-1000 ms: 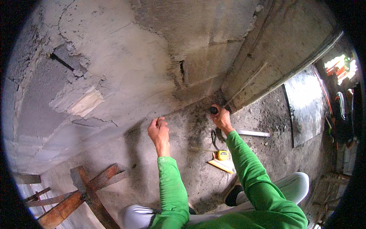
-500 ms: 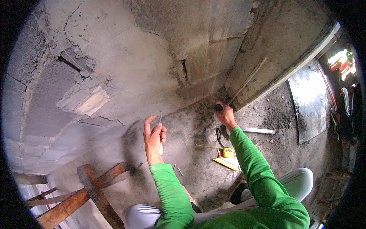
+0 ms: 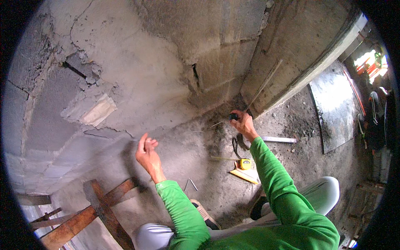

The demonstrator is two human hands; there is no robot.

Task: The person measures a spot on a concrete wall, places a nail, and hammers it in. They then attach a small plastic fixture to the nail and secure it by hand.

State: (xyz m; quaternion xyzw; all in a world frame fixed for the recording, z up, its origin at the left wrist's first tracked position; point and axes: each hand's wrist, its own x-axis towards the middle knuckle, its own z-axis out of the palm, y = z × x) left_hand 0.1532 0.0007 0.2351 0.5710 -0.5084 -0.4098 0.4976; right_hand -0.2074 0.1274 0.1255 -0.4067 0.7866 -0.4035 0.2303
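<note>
My left hand (image 3: 148,157) is raised near the cracked wall (image 3: 137,75), its fingers loosely apart and slightly blurred; nothing shows in them. By the foot of the wall corner, my right hand (image 3: 246,125) is closed around a dark rounded object (image 3: 234,116), whose kind I cannot make out. A thin pale sliver (image 3: 216,124) shows just left of that hand. Below it are a yellow tape measure (image 3: 245,164) with some blade out, a flat orange-edged tool (image 3: 243,175) and a black loop (image 3: 234,146). Two thin nail-like pieces (image 3: 193,184) lie between my arms.
A thin strip (image 3: 266,81) leans in the wall corner. A flat metal bar (image 3: 279,139) lies right of my right wrist. Crossed wooden beams (image 3: 102,204) stand at the lower left. A shiny dark sheet (image 3: 333,108) and assorted tools (image 3: 373,110) are at the right.
My left hand has moved left and down, and the thin nail-like piece it held upright no longer shows in its fingers. The pale sliver has appeared by my right hand, which shifted slightly left.
</note>
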